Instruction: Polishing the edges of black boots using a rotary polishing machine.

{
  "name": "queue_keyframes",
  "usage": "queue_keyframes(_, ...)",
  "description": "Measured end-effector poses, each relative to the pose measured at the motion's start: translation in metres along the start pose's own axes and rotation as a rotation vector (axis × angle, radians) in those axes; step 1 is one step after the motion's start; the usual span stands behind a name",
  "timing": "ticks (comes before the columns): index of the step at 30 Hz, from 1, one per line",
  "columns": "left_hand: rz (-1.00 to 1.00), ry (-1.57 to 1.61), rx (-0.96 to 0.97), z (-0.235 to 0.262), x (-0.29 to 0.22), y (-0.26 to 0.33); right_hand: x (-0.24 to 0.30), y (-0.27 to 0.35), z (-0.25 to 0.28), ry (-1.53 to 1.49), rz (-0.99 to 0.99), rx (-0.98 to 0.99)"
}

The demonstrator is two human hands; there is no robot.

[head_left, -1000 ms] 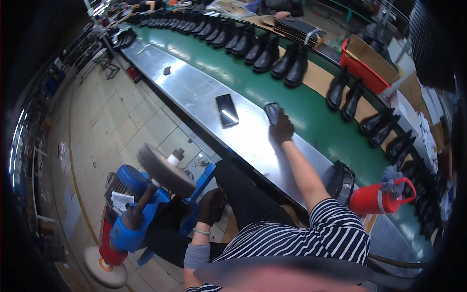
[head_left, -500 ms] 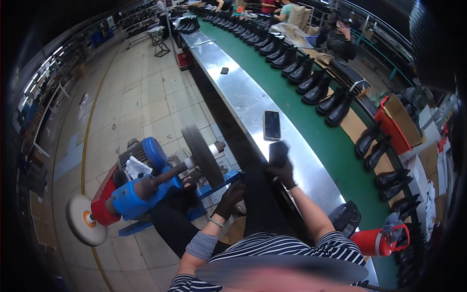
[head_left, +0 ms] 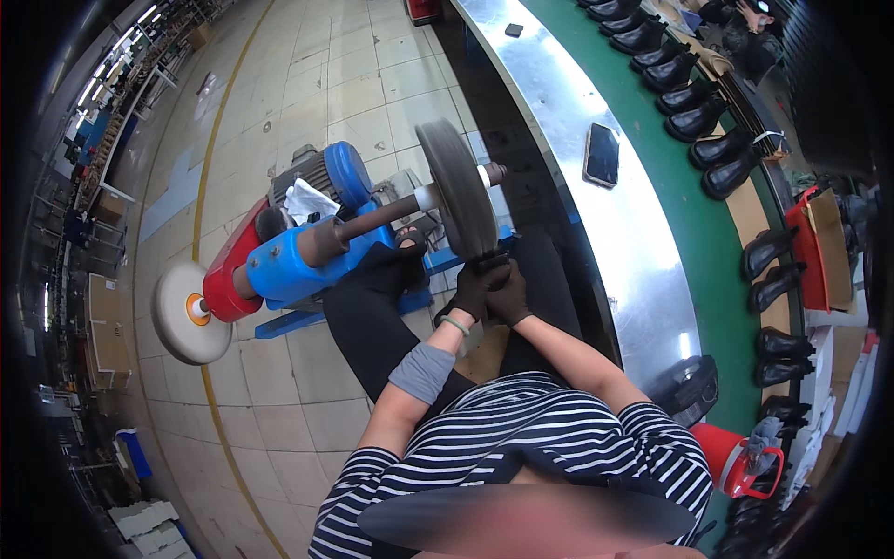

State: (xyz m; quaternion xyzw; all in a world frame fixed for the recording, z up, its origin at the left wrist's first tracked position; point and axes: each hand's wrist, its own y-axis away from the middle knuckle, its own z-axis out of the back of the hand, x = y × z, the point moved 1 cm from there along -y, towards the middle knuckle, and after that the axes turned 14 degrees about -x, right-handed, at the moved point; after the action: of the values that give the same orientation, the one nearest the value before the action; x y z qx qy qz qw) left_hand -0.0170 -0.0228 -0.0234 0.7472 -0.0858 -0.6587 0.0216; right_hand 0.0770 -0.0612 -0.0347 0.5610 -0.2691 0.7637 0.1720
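Observation:
Both my hands, in dark gloves, come together just below the black wheel [head_left: 456, 191] of a blue and red polishing machine [head_left: 279, 268]. My left hand [head_left: 472, 291] is closed beside my right hand [head_left: 508, 296], also closed. Between them a dark block-like thing [head_left: 491, 261] shows at the wheel's lower rim. Gloves and wheel hide most of it, so its exact kind is unclear. It appears to touch the wheel. At the shaft's other end sits a pale wheel [head_left: 192, 313].
A metal-edged bench [head_left: 643, 270] runs along my right, with a phone [head_left: 602, 155] and a small dark object [head_left: 513, 31] on it. Behind are a green belt [head_left: 643, 112], rows of black boots [head_left: 694, 121], a black bag [head_left: 684, 389] and a red jug [head_left: 731, 458].
My right hand has moved left from the bench edge with the dark block-like thing, meeting my left hand under the wheel. The view has shifted, bringing the machine further right in the picture.

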Motion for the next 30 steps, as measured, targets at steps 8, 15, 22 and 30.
queue_keyframes(8, 0.191, 0.202, -0.081, 0.012, -0.010, 0.008, -0.004, 0.013, -0.018, -0.072, -0.058, -0.014)
queue_keyframes(15, 0.182, 0.159, -0.069, 0.015, -0.012, 0.003, 0.007, 0.011, -0.019, -0.088, -0.067, -0.020)
queue_keyframes(22, 0.170, 0.183, 0.021, 0.001, -0.004, -0.006, -0.002, 0.000, -0.008, -0.030, -0.028, -0.088)
queue_keyframes(30, 0.153, 0.097, 0.040, 0.010, 0.006, -0.010, 0.007, 0.003, -0.009, -0.016, -0.027, -0.068)
